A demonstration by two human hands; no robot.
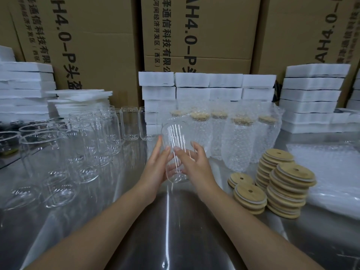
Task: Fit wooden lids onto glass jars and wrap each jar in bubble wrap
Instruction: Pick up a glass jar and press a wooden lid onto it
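The left hand [155,168] and the right hand [194,162] were both curled round one glass jar [178,137]; wooden lids [288,190] were stacked right of this jar.

At least three cardboard cartons [200,26] are standing behind, and four stacks of wooden lids [290,190] are sitting out — two tall, two short. Five bubble-wrapped jars [238,145] are showing lids, a possible sixth blurring in beside them. One bare jar [175,137] is being gripped by two hands, the left hand [155,168] and the right hand [194,162]. Empty glass jars [109,129] are crowding together — well over a dozen, too overlapped to tally. One pile of bubble wrap [331,172] is lying flat.
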